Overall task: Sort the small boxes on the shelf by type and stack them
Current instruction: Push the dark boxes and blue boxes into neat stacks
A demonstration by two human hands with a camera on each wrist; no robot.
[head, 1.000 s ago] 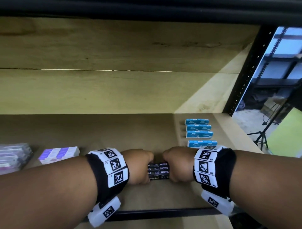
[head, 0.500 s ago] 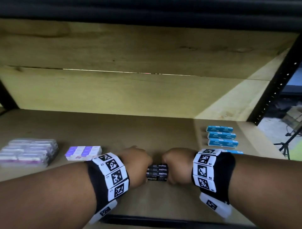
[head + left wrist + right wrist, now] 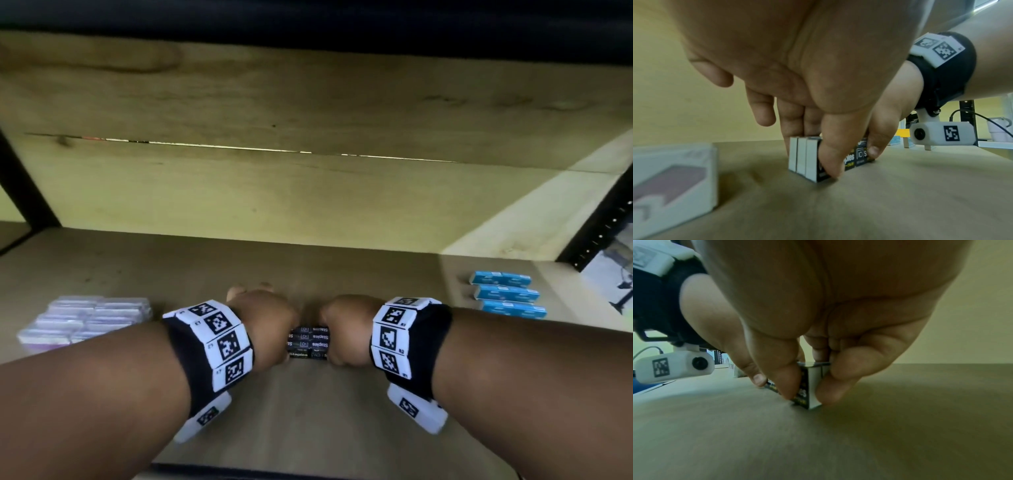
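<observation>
Black staples boxes [image 3: 309, 342]: three small ones, pressed side by side on edge, white end flaps [image 3: 801, 157] facing left, black faces with white "Staples" print and yellow bits, sat mid-shelf near front edge. Blue boxes [image 3: 506, 295]: at least three visible, flat, lined up one behind another, far right of shelf [image 3: 308, 267], well apart from black ones. Purple-white boxes [image 3: 85, 322]: bunch packed together flat, far left, kinda blurry so couldn't count them.

Purple boxes [image 3: 85, 322] blurred, black staple boxes [image 3: 309, 342] ends hidden by hands
</observation>
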